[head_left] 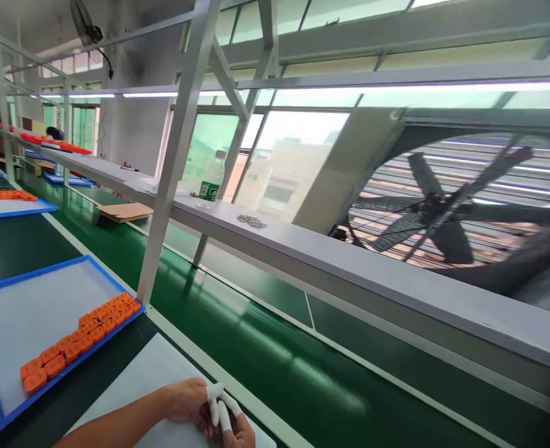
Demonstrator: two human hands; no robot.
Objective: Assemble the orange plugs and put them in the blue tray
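Observation:
My left hand (pixel 186 401) reaches in from the lower left over a white mat (pixel 135 379) at the bottom edge of the view. Its fingers are curled round the fingers of my right hand (pixel 241 434), which is mostly cut off by the frame. Two of the right hand's fingers point up and wear white finger cots (pixel 219 404). The left hand pinches at these cots. A blue-rimmed white tray (pixel 4 323) lies to the left, with rows of orange plastic parts (pixel 83 333) along its near edge.
A green conveyor belt (pixel 256 348) runs past the mat. A slanted metal post (pixel 172 174) rises beside the tray, under a grey shelf (pixel 349 267). A second tray of orange parts (pixel 9 208) and cardboard (pixel 125 211) lie further along. A large wall fan (pixel 447 211) fills the right.

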